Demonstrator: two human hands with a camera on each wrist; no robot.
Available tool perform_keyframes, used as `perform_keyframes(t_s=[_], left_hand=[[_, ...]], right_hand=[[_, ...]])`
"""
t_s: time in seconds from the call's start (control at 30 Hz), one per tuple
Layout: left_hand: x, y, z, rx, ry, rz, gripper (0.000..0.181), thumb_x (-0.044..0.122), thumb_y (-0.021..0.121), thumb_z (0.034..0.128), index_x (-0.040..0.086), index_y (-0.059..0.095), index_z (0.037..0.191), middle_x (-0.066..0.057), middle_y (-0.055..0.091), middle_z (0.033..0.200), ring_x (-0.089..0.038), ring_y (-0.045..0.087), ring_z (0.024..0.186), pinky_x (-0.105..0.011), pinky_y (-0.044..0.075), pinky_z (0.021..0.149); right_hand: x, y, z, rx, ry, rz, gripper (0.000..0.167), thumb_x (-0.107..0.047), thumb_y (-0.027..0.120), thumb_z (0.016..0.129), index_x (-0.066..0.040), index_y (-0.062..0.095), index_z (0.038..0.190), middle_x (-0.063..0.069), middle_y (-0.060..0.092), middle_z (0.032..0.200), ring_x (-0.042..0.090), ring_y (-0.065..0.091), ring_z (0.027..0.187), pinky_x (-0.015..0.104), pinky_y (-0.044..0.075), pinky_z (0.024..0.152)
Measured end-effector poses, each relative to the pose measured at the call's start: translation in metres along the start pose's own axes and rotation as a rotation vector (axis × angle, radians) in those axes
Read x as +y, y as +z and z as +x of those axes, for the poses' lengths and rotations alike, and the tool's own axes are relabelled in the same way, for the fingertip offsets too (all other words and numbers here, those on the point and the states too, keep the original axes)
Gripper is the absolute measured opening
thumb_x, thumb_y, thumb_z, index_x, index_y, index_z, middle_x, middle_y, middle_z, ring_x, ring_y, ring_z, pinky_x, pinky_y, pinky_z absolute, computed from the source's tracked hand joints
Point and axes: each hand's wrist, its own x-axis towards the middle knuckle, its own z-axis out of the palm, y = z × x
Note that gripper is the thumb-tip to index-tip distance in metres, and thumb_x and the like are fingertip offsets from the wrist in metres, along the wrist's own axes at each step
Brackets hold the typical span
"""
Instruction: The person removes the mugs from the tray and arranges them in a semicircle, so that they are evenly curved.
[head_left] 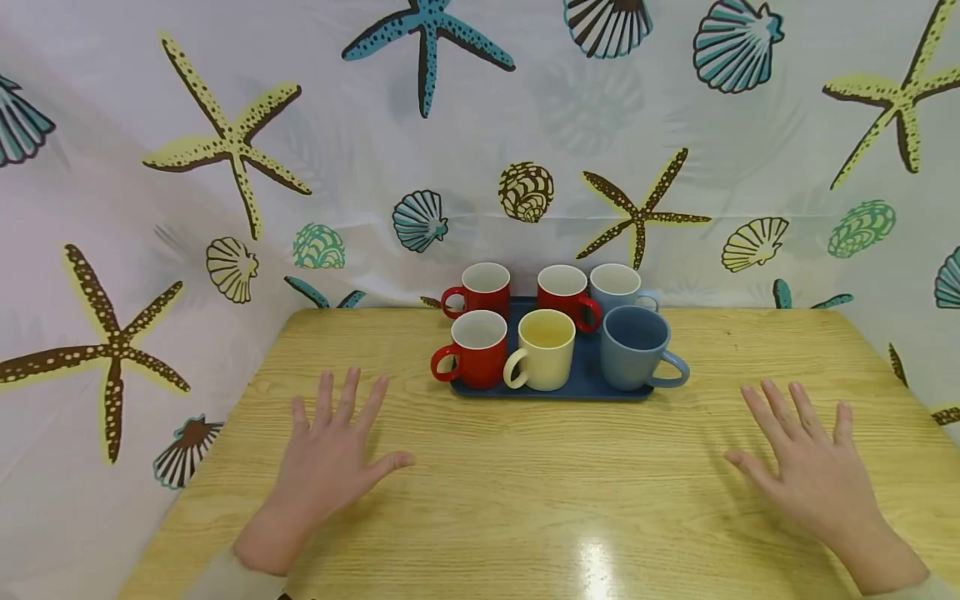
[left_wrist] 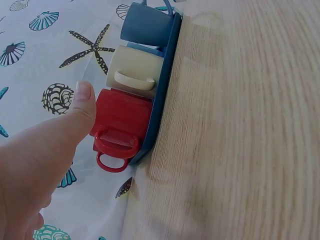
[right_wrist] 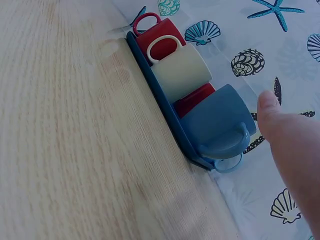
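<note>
My left hand point(head_left: 326, 462) is over the left part of the table, fingers spread and straight, holding nothing. On the right side my right hand point(head_left: 813, 467) is spread the same way, also holding nothing. Between and beyond them lies a dark blue tray point(head_left: 555, 394) with several mugs upright on it. Its front row has a red mug point(head_left: 481, 354), a cream mug point(head_left: 550, 354) and a larger blue mug point(head_left: 630, 354). Behind stand a red mug point(head_left: 487, 292), another red mug point(head_left: 558, 292) and a light blue mug point(head_left: 611, 287), partly hidden. Both hands are apart from the tray.
The wooden table point(head_left: 525, 500) reaches back to a white cloth point(head_left: 480, 142) printed with starfish and shells. That cloth hangs behind the tray and along both sides. The front blue mug's handle juts past the tray's right edge; red mug handles point left.
</note>
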Motion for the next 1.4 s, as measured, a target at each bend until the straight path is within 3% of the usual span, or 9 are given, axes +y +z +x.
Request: perform_keyframes(t_s=[0.2,0.37,0.53,0.7,0.83,1.0,1.17,1.4], left_hand=[[0.006,-0.001,0.013,-0.004,-0.011,-0.032,0.097,0.079,0.04,0.0761,0.017,0.022,0.149,-0.022,0.016,0.15,-0.043,0.002,0.137,-0.069,0.009,0.099],[0.009,0.0,0.021,-0.024,-0.016,-0.059,0.096,0.078,0.043,0.0765,0.016,0.024,0.148,-0.023,0.02,0.149,-0.045,0.014,0.135,-0.068,0.013,0.1],[0.011,0.001,0.028,-0.032,-0.017,-0.088,0.098,0.078,0.04,0.0775,0.013,0.022,0.148,-0.023,0.026,0.147,-0.044,0.023,0.133,-0.065,0.02,0.099],[0.013,0.002,0.036,-0.011,-0.015,-0.14,0.099,0.078,0.038,0.0779,0.01,0.022,0.148,-0.023,0.029,0.146,-0.042,0.031,0.13,-0.061,0.026,0.1],[0.014,0.003,0.043,0.014,-0.026,-0.19,0.097,0.074,0.046,0.0784,0.008,0.026,0.146,-0.024,0.032,0.143,-0.043,0.035,0.127,-0.06,0.028,0.099],[0.015,0.004,0.052,0.042,-0.041,-0.226,0.096,0.071,0.052,0.0771,0.007,0.029,0.144,-0.024,0.037,0.141,-0.045,0.044,0.12,-0.058,0.039,0.09],[0.016,0.01,0.062,0.033,-0.056,-0.287,0.1,0.076,0.049,0.0742,0.008,0.029,0.144,-0.021,0.039,0.14,-0.039,0.046,0.12,-0.056,0.045,0.083],[0.017,0.023,0.076,0.004,-0.085,-0.363,0.1,0.077,0.05,0.0721,0.007,0.033,0.142,-0.018,0.043,0.139,-0.035,0.047,0.12,-0.054,0.046,0.084]], right_hand=[[-0.002,-0.002,0.005,0.038,0.003,0.068,0.077,-0.045,0.052,0.091,-0.018,0.012,0.15,0.017,0.027,0.148,0.03,0.009,0.14,0.056,-0.007,0.107],[-0.005,-0.003,0.012,0.165,-0.042,0.11,0.07,-0.043,0.055,0.09,-0.012,0.029,0.146,0.017,0.039,0.142,0.037,0.032,0.13,0.054,0.013,0.108],[-0.007,-0.002,0.022,0.347,-0.117,0.125,0.066,-0.053,0.045,0.092,-0.005,0.045,0.136,0.019,0.054,0.126,0.04,0.052,0.109,0.054,0.04,0.088],[-0.01,0.0,0.031,0.406,-0.137,0.13,0.067,-0.055,0.037,0.094,0.001,0.053,0.126,0.021,0.06,0.115,0.04,0.059,0.097,0.053,0.045,0.077],[-0.013,0.0,0.036,0.39,-0.137,0.133,0.057,-0.046,0.049,0.092,0.0,0.054,0.124,0.022,0.063,0.109,0.04,0.061,0.089,0.052,0.048,0.069],[-0.018,0.002,0.041,0.335,-0.113,0.154,0.049,-0.036,0.059,0.089,-0.002,0.055,0.125,0.02,0.063,0.11,0.039,0.062,0.087,0.051,0.05,0.064],[-0.02,0.007,0.046,0.202,-0.075,0.211,0.043,-0.028,0.06,0.09,-0.004,0.054,0.126,0.02,0.062,0.112,0.038,0.06,0.095,0.052,0.049,0.07],[-0.024,0.009,0.055,-0.014,0.057,0.345,0.046,-0.034,0.048,0.097,-0.004,0.048,0.132,0.022,0.054,0.123,0.035,0.058,0.099,0.05,0.049,0.067]])
